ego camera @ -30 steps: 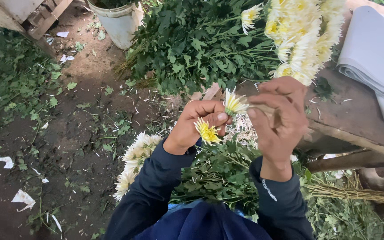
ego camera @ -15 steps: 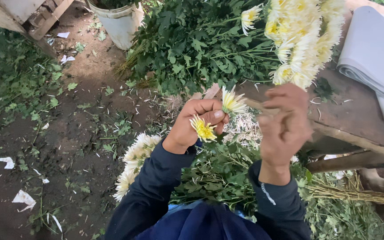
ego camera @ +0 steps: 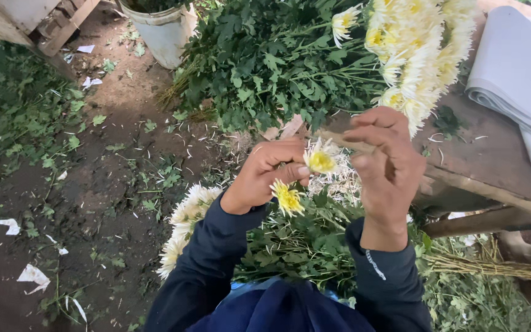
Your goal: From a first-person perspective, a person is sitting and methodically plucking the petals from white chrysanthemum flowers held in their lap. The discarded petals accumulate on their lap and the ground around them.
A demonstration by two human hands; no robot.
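Observation:
My left hand (ego camera: 264, 174) pinches two yellow-centred white flowers (ego camera: 319, 160), one above the fingertips and one (ego camera: 287, 198) hanging below them. My right hand (ego camera: 388, 163) is raised right next to them with fingers curled; what it grips is hidden behind the hand. Both arms wear dark blue sleeves. Under my arms lies a bundle of leafy stems with white flower heads (ego camera: 185, 215) at its left end.
A big bunch of white and yellow flowers (ego camera: 419, 49) with green leaves (ego camera: 265, 67) lies on a wooden bench (ego camera: 493, 160). Folded grey paper sheets (ego camera: 517, 80) sit at the right. A white bucket (ego camera: 164, 34) stands on the dirt floor, littered with leaves and scraps.
Both hands stay close together at the flowers; the right hand shifted slightly while the left keeps its pinch.

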